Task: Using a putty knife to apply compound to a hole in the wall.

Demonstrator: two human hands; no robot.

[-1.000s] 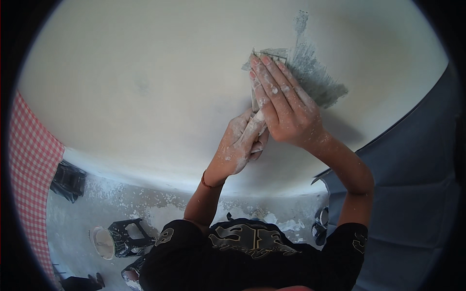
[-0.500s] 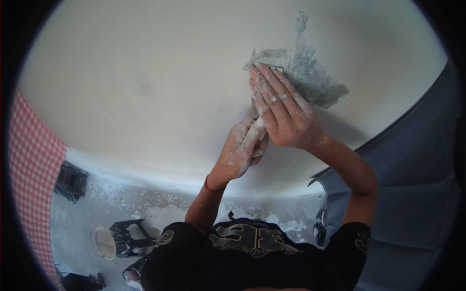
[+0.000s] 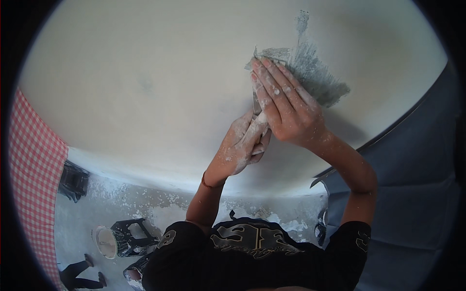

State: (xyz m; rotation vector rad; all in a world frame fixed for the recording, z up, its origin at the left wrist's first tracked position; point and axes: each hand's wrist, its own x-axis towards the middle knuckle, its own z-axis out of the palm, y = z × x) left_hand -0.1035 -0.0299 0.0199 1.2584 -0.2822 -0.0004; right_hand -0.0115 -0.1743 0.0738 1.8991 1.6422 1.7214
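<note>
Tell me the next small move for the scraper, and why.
Probably a short push upward along the wall: the left hand grips the scraper, the right hand lies over it, and its upper edge shows at the grey patch.

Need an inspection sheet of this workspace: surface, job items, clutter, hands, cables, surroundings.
Surface: cream painted wall with a rough, streaky grey patch.
Job items: flat metal-bladed hand tool, mostly covered by the hands.
Clutter: black plastic stool beside a round, pale-rimmed container; white flakes scattered on the grey floor.
Hands: left hand closed around the tool; right hand flat over the blade, fingers extended, both dusted white.
Cables: nothing seen.
Surroundings: red-and-white checked cloth left; dark blue-grey sheet right.
</note>
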